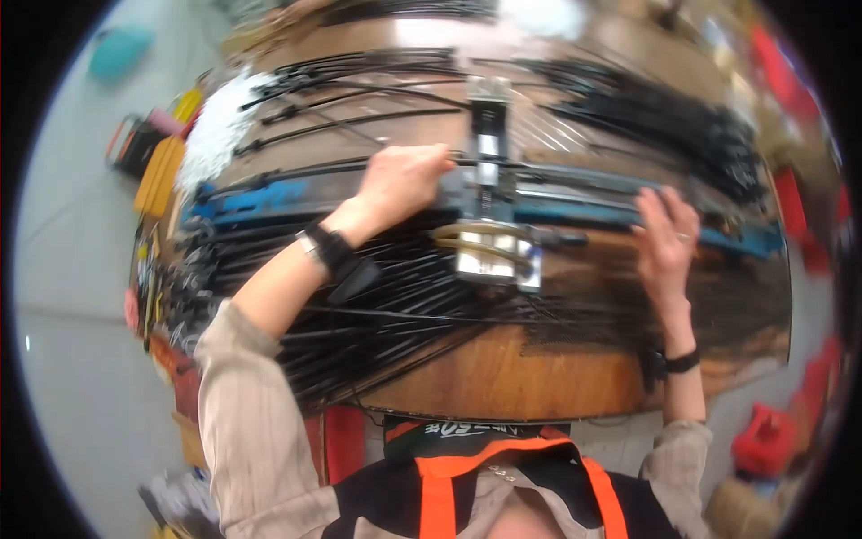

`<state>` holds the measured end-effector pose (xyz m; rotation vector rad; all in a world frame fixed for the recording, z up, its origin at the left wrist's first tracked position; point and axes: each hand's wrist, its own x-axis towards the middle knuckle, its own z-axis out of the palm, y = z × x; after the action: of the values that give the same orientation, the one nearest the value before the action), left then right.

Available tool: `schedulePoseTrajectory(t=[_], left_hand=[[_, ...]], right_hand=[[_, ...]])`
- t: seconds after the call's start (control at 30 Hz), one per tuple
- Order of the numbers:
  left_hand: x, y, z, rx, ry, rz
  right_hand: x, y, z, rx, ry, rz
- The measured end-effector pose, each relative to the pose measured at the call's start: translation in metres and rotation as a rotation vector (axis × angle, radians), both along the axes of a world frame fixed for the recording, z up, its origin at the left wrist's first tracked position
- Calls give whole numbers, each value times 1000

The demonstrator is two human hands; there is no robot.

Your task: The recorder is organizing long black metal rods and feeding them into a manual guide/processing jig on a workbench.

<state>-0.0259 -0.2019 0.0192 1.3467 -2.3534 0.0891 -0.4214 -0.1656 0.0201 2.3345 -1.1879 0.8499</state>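
My left hand [401, 184] is closed around a thin black rod [337, 168], just left of a silver-and-black clamp-like fixture [489, 211]. The rod runs from the left side of the table through the hand toward this fixture. My right hand [666, 235], smeared a little by motion, has its fingers stretched out above the right part of a blue metal rail [575, 212]. I see nothing held in it. The fixture stands across the rail. A curved yellowish handle or hose [467, 235] loops over its near end.
A dense bundle of black rods [386, 296] covers the near left of the wooden table [512, 377]. More black rods [660, 112] lie at the far right. White strands [215, 135] hang over the left edge. A red container [761, 440] stands at the lower right.
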Motion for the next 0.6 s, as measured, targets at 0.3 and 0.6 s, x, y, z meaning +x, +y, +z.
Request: schedulePoseTrajectory(t=[0.3, 0.6], left_hand=[[-12, -4, 10, 93, -53, 70], [-13, 2, 5, 60, -30, 57]], right_hand=[[17, 28, -22, 215, -176, 107], [50, 15, -38, 511, -372, 294]])
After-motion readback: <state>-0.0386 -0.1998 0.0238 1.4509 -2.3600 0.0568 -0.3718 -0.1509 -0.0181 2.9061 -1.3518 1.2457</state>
